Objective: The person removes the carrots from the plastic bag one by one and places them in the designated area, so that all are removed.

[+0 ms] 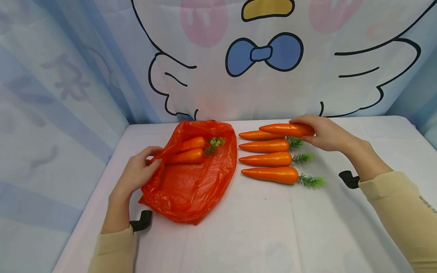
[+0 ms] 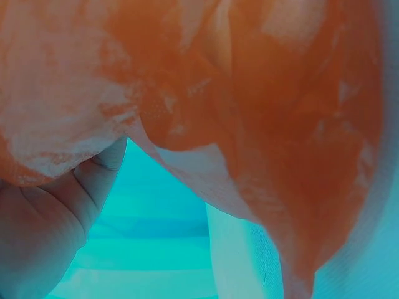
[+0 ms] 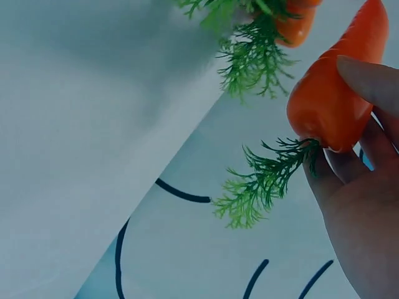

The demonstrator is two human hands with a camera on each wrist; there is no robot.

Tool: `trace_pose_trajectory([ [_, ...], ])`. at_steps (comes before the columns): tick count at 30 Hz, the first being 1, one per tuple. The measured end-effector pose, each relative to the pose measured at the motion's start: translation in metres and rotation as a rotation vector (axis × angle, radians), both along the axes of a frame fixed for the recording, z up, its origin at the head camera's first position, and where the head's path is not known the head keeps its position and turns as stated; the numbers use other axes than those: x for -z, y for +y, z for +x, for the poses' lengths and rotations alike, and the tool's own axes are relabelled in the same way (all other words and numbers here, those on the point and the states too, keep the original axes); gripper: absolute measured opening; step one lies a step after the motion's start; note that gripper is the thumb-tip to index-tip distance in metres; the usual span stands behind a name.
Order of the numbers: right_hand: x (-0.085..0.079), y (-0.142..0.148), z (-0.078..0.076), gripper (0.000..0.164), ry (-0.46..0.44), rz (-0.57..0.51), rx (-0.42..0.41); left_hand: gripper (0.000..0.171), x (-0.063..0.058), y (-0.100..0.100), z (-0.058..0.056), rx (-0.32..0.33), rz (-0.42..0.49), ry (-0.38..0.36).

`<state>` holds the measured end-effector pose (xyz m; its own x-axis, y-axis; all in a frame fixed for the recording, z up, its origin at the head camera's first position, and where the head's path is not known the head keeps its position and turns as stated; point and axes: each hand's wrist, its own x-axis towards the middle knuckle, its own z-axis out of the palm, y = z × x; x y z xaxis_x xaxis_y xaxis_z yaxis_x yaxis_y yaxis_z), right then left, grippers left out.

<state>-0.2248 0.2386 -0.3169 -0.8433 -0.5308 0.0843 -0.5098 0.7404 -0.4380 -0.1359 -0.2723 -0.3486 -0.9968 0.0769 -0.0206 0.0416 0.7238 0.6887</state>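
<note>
My left hand [image 1: 137,171] grips the left edge of a red plastic bag [image 1: 191,187], which lies on its side with its mouth held up. Inside the bag are two orange carrots [image 1: 187,156] with green tops. The bag's thin film [image 2: 293,124] fills most of the left wrist view and hides the fingertips. Over at the right, my right hand [image 1: 324,132] holds a carrot [image 1: 285,129] by its thick end, thumb and fingers around it. In the right wrist view its leafy top [image 3: 268,177] hangs below the fingers.
Several more carrots [image 1: 269,174] lie in a column right of the bag, tips pointing left and green tops right. The held carrot overlaps the farthest one. A white cloth covers the table [image 1: 246,235]. Behind stands a printed curtain [image 1: 211,83] with a blue bow tie.
</note>
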Motion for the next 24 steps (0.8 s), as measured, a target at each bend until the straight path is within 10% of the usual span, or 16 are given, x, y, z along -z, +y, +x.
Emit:
trace_pose_trajectory([
  [24, 0.013, 0.080, -0.015, 0.049, -0.078, 0.097, 0.199, 0.039, 0.000, 0.000, 0.000, 0.002, -0.002, -0.003],
])
